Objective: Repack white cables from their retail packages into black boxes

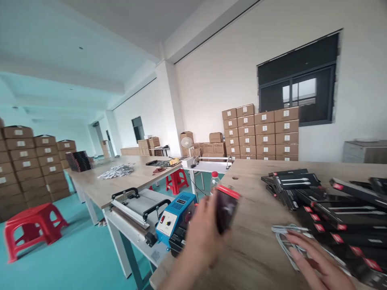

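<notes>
My left hand is closed around a slim black box with a red end, held tilted above the table. Motion blurs the print on the box. My right hand reaches in at the lower right, thumb and fingers apart. Just under its fingertips lies a loosely coiled light grey cable on the wooden table; whether they touch it I cannot tell. Beside that hand, many black boxes with red ends lie in an untidy heap, some printed with a picture of a cable.
A bottle with a red cap stands behind my left hand. Left of it are a blue machine and a metal frame with black handles. Red stools stand on the green floor. Cartons are stacked by the wall.
</notes>
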Motion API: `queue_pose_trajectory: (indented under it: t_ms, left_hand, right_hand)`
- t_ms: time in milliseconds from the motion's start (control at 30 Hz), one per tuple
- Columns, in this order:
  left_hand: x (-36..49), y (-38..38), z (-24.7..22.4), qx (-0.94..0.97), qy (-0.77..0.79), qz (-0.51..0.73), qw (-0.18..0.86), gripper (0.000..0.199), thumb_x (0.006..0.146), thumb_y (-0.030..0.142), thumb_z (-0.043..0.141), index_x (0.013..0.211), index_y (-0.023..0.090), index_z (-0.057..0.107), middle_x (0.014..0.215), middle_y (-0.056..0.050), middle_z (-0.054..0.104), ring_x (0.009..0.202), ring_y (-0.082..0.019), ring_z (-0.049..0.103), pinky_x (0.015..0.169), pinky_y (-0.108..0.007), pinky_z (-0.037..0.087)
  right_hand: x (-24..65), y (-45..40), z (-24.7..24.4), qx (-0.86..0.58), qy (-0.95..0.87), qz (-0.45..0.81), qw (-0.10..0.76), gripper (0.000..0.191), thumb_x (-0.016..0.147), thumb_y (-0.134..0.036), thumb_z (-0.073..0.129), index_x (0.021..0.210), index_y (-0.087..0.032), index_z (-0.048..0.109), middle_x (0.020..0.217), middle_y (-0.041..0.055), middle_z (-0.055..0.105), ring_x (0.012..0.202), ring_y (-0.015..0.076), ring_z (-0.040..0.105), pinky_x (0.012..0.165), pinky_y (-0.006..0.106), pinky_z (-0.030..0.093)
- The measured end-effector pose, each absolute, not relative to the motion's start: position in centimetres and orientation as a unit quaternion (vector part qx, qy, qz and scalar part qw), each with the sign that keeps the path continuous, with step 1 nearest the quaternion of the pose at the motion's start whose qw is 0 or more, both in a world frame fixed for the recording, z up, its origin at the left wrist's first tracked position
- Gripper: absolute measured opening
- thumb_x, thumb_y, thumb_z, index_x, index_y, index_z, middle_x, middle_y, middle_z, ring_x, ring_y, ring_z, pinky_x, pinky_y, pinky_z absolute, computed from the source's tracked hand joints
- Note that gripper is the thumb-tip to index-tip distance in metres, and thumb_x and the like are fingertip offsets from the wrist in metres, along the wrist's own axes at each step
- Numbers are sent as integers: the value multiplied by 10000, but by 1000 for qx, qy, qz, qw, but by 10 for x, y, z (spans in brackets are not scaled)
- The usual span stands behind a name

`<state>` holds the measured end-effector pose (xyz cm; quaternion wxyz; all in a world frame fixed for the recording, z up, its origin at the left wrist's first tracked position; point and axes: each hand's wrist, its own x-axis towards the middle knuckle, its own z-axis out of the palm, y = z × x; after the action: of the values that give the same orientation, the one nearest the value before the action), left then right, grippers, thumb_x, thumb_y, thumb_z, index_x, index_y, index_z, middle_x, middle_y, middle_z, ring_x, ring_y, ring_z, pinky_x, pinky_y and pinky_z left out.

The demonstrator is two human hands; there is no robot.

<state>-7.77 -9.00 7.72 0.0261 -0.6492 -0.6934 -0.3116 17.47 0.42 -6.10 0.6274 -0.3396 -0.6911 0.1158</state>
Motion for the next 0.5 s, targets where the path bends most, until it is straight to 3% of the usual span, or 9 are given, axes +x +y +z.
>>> queue_pose_trajectory:
  t_ms: [100,267,400,500]
  left_hand:
    - [-135,-86,118,-581,-783,-208,80,715,836,423,567,1492,209,378,1412,-148,500,1238,-323,579,1011,-444,473]
    - [-176,-57,102,-573,-810,-122,18,614,683,413,751,1234,167,637,1185,-157,668,1096,-349,662,907,-395,502]
    - [-183,-53,78,-583,-805,-104,-20,710,743,419,768,1372,180,541,1268,-142,638,1102,-297,648,933,-428,508]
    - [-187,-55,73,-582,-807,-96,-33,591,869,450,688,1372,190,519,1289,-119,615,1072,-254,638,925,-469,527]
  right_hand:
    - [172,6,-65,-348,-710,99,605,277,883,-478,629,980,-279,795,1128,76,781,967,249,767,617,231,642]
    - [171,13,-76,-381,-717,122,571,318,907,-461,534,915,-262,783,1155,102,760,958,238,761,678,270,647]
    - [177,18,-80,-388,-729,124,550,330,917,-419,483,925,-258,771,1151,105,752,965,239,755,674,290,643]
    - [182,20,-82,-387,-739,102,542,326,912,-377,463,935,-260,767,1130,99,756,970,242,751,659,298,634]
